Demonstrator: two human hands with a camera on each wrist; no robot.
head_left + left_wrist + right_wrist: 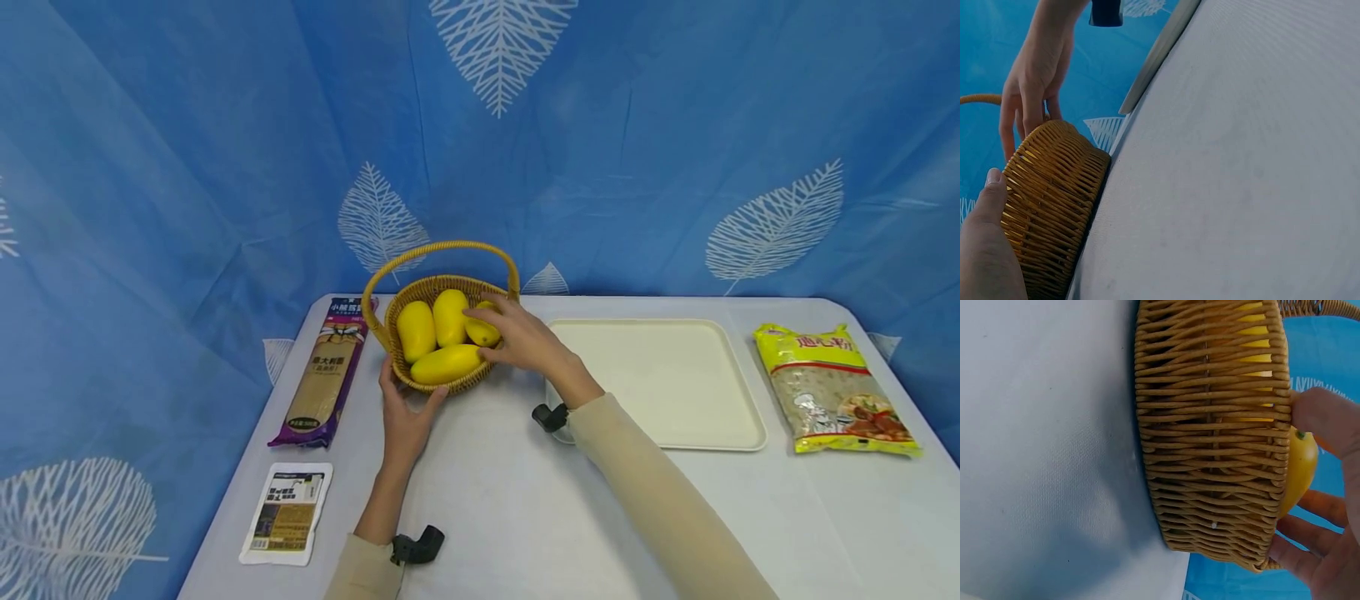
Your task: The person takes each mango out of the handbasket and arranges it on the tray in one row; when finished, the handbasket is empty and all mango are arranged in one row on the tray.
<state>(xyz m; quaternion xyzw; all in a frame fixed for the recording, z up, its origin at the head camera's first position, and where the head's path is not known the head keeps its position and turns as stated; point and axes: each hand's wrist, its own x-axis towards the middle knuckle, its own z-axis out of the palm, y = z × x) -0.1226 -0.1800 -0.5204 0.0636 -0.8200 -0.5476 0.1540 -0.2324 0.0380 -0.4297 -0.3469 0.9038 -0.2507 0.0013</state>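
The wicker basket [468, 382] holds several yellow mangoes [446, 365]. The left hand [405, 421] grips its near left side, the fingers by the handle's base and the thumb at the front. In the left wrist view that thumb [988, 215] lies along the woven wall [1054, 206]. Over the basket's right part, the right hand [521, 337] spreads thumb and fingers around the right-hand mango [482, 333]. The right wrist view shows that mango [1299, 469] between its thumb and fingers [1316, 531], near the rim; firm contact cannot be told.
Left of the basket lies a purple noodle pack [318, 379], with a small white-edged packet [287, 514] nearer the front. A cream tray [652, 375] sits right of the basket, partly behind the right forearm. A yellow food bag [836, 390] lies at the far right.
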